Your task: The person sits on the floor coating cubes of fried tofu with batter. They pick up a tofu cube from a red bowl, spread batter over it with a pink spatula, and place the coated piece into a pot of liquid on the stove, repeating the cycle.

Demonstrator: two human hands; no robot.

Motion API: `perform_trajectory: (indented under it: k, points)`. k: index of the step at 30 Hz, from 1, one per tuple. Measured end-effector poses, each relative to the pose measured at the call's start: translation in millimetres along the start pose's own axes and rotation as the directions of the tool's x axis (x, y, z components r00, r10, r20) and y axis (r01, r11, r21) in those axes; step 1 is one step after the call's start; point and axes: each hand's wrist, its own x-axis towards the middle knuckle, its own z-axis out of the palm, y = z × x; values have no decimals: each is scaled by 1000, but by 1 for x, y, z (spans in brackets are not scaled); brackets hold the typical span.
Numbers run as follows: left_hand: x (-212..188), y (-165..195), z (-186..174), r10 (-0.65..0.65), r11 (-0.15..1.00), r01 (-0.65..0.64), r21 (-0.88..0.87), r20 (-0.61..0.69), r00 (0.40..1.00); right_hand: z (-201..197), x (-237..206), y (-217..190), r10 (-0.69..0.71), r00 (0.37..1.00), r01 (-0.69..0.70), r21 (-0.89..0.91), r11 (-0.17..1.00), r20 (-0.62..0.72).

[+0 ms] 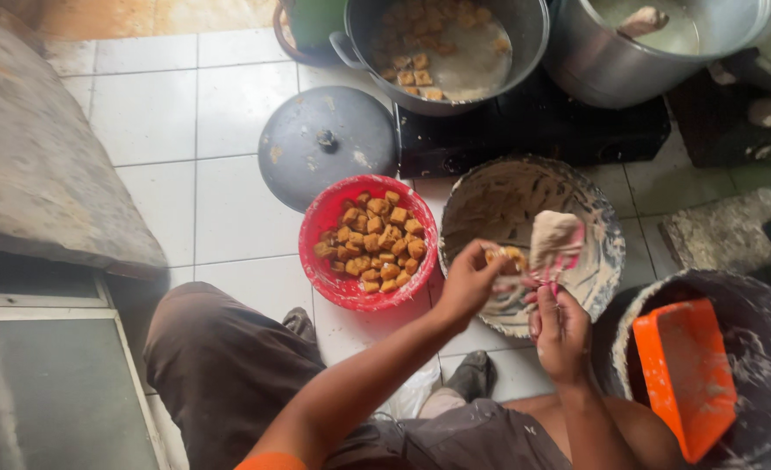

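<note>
My left hand (471, 280) pinches a fried tofu cube (511, 258) over the batter-smeared metal bowl (490, 200). My right hand (561, 329) grips a batter-coated spatula (555, 244) with a pink handle, raised next to the cube above the same bowl. A red bowl (333, 287) full of several brown tofu cubes (373, 241) sits just left of the metal bowl on the white tiled floor.
A dark pot lid (325, 144) lies behind the red bowl. A pot of cubes in liquid (442, 48) sits on a black stove (533, 126), with a large steel pot (638, 43) beside it. At right stands a bucket (751, 348) holding an orange scoop (686, 374).
</note>
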Motion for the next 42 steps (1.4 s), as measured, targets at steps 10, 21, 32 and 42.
perform_trajectory:
  k: [10,21,32,42]
  points:
    - [-19,34,18,236,966,-236,103,12,972,4,-6,-4,-102,993,104,-24,994,66]
    - [-43,73,11,107,987,-61,-147,330,938,-17,-2,-25,-456,889,330,-650,684,-29]
    - [-39,94,-12,-8,996,54,-67,546,838,-23,-10,-25,-723,689,431,-830,355,48]
    - [-25,76,-22,-74,994,99,-40,418,906,-26,-12,-18,-751,660,425,-839,341,29]
